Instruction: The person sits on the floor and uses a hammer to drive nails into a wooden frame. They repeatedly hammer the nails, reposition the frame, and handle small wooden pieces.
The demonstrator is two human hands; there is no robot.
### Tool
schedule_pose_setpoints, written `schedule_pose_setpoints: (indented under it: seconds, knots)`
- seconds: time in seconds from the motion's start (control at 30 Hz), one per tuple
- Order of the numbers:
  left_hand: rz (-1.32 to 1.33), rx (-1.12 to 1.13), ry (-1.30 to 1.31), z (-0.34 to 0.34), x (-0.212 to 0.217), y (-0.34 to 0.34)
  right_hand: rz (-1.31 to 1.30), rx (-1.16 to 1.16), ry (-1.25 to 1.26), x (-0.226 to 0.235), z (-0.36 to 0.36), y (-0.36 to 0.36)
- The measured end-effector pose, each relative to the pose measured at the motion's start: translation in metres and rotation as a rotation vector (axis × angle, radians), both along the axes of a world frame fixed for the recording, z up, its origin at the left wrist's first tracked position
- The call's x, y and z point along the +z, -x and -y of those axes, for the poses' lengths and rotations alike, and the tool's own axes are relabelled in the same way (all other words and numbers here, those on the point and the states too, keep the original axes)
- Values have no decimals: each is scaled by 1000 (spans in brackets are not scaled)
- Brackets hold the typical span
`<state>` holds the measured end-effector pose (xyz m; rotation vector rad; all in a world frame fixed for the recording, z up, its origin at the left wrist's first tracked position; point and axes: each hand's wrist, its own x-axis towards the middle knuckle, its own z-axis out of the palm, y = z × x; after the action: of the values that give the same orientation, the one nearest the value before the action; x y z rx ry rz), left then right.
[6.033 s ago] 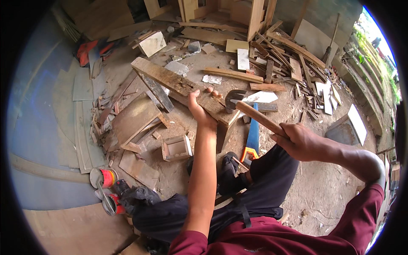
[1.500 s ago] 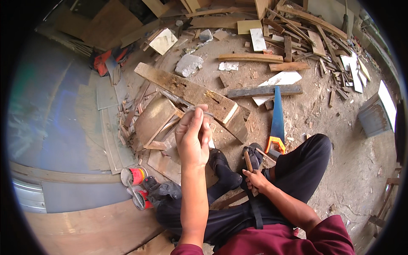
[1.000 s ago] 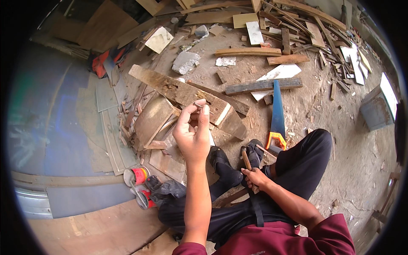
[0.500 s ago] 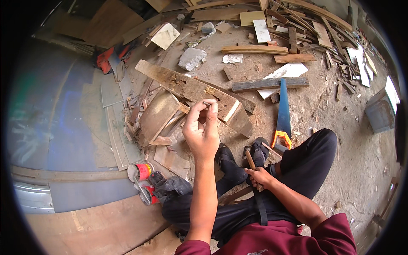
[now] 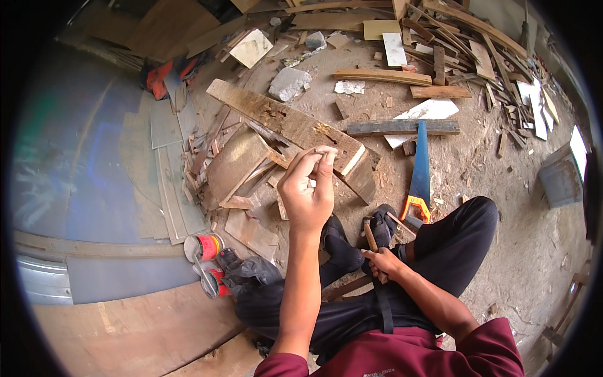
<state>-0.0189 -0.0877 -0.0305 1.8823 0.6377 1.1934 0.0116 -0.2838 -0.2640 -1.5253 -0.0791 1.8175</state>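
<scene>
My left hand (image 5: 308, 188) is raised in front of the wooden plank, thumb and forefinger pinched on a small thin piece like a nail, mostly hidden by the fingertips. Behind it the thick weathered plank (image 5: 276, 116), with a chewed, broken patch near its close end, lies slanting across other wood. My right hand (image 5: 384, 264) rests low by my legs, closed around the wooden handle of a hammer (image 5: 371, 239). The hammer's small dark head points away, beside my dark shoe. A curved wooden panel (image 5: 235, 166) leans under the plank on the left.
A handsaw (image 5: 419, 166) with an orange handle lies right of the plank, its blade tip on a dark beam (image 5: 377, 127). Red cans (image 5: 204, 247) stand left of my knee. Scrap wood (image 5: 446, 56) piles up at the back; a grey bin (image 5: 562, 176) stands far right.
My left hand has shifted slightly right and its pinch has turned, so the thin piece shows less. The view has moved a little. My right hand keeps its hold on the hammer.
</scene>
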Motion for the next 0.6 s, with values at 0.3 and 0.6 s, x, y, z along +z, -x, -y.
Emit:
schedule_pose_setpoints:
  seconds: [0.3,0.6]
  knots:
    - [-59,-35,-16,-8,-4,0,-4,-2,18,-8,1,1]
    - [-34,-43,67,-10,-10,-1,-7,-1,25,-8,1,3]
